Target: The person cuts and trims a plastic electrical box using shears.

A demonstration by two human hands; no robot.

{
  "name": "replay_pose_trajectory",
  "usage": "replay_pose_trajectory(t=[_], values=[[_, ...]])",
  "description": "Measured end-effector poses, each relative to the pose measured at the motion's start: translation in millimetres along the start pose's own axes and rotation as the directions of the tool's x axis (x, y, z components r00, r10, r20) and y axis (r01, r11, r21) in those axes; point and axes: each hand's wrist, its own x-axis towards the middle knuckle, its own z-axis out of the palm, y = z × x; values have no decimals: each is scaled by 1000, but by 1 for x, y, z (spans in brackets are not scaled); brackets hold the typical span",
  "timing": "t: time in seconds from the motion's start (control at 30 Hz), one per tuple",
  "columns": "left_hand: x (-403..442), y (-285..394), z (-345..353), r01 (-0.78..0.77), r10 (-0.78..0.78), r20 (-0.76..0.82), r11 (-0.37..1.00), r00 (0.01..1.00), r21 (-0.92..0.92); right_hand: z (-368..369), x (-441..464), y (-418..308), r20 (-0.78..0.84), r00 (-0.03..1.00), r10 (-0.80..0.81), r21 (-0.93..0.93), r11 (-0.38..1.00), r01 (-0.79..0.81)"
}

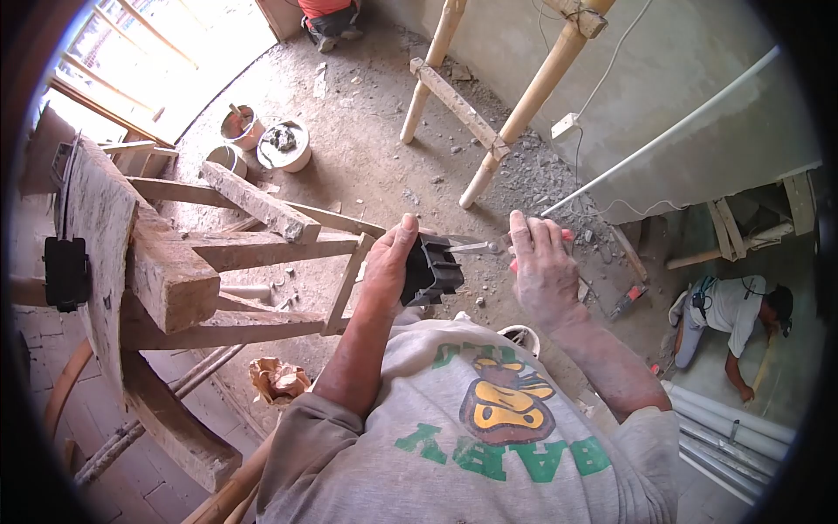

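My left hand [384,266] is wrapped around a black plastic electrical box [432,272], thumb along its upper side. In my right hand [546,275] is a pair of pliers [476,248] with red grips, fingers closed over the handles. The jaws point left and reach the box's upper edge; whether they bite on it I cannot make out. A second black box [67,273] sits at the left on the edge of a worn wooden board [96,192].
Left of me stands a rough timber frame [262,249]. Behind it are buckets, one holding grey mortar [284,144]. A bamboo ladder [532,96] and a slanting white pipe [663,131] are ahead. One person [738,314] crouches at right, another [330,17] at the back.
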Motion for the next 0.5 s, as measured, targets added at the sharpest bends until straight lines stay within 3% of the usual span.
replay_pose_trajectory(t=[0.17,0.4,0.5], values=[[5,-11,-3,-39,40,19,997,999,-66,4,-5,-9,101,995,24,128,991,-37],[-3,-8,3,-104,97,-54,983,994,-150,7,-9,-6,90,994,54,174,982,-70],[2,-13,-8,-166,167,0,981,986,-97,5,-11,-5,49,997,51,202,977,-60]])
